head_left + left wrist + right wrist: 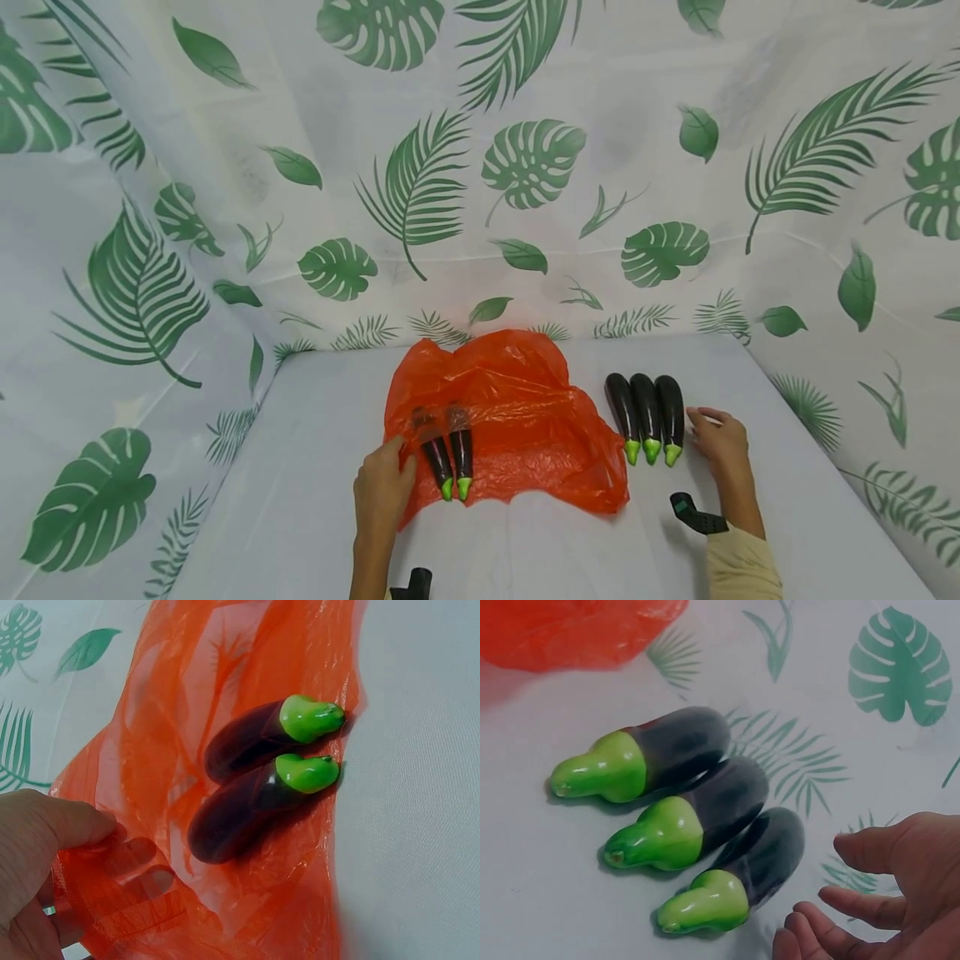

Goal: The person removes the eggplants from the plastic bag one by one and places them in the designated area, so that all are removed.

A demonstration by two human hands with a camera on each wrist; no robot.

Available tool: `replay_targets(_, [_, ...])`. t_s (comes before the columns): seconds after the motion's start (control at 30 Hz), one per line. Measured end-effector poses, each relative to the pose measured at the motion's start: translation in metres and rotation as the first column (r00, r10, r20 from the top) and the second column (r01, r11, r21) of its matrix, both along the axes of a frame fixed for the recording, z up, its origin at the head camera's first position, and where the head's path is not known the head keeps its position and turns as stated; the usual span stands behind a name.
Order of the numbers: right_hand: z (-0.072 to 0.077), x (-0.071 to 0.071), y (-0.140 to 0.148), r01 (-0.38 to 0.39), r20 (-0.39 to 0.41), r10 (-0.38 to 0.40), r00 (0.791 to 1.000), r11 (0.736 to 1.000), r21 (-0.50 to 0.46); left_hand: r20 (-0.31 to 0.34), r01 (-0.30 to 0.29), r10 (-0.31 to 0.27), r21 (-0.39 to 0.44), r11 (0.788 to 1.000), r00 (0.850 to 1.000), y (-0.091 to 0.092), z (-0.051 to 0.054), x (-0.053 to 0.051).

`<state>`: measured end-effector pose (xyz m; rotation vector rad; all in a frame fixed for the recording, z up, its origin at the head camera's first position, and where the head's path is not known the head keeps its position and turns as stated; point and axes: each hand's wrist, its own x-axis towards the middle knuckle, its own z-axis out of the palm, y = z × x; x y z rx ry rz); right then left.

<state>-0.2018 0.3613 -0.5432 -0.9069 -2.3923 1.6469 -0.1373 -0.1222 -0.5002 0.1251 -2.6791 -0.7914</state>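
Observation:
A translucent red plastic bag (525,442) lies spread on the table, its left edge pinched by my left hand (381,487). In the left wrist view the thumb presses on top, with fingers showing through the film. Two eggplants, a left one (438,460) and a right one (462,454), lie side by side at the bag; red film veils their far ends in the head view. Right of the bag, three more eggplants (727,796) lie in a row with green stems toward me. My right hand (720,442) is just beside the rightmost eggplant (671,408), fingers loosely bent and holding nothing.
The white table (315,467) runs back to a leaf-patterned sheet (585,275), which also rises at both sides. Dark devices are strapped at the right wrist (699,515) and left wrist (414,585).

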Motion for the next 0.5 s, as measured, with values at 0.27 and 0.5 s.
replay_targets(0.27, [0.028,0.009,-0.013,0.082,-0.086,-0.079,0.993,0.996,0.031,-0.002,-0.008,0.008,0.007,1.0,1.0,0.001,0.002,-0.001])
replay_targets(0.5, [0.081,0.03,-0.058,0.061,-0.262,-0.053,0.964,0.998,0.024,0.01,-0.005,0.005,0.005,1.0,1.0,0.001,0.001,-0.002])
